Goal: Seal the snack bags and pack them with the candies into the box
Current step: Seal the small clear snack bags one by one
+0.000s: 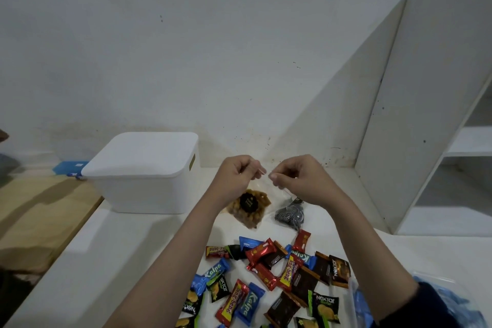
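Our left hand (239, 172) and right hand (292, 176) pinch the top edge of the clear plastic bag of brown snacks (250, 206), which hangs lengthwise from twelve to six o'clock. It hangs above the white table (127, 253), at three o'clock from the lidded white plastic box (143, 170), at twelve from the bright wrapped candies (269, 271).

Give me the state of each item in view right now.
Box: lid on, shut.
Brown snack bag: top pinched by both hands, held up.
Dark snack bag: lying on the table, untouched.
Candies: loose on the table, unpacked.
Left hand: pinching the bag top.
Right hand: pinching the bag top.
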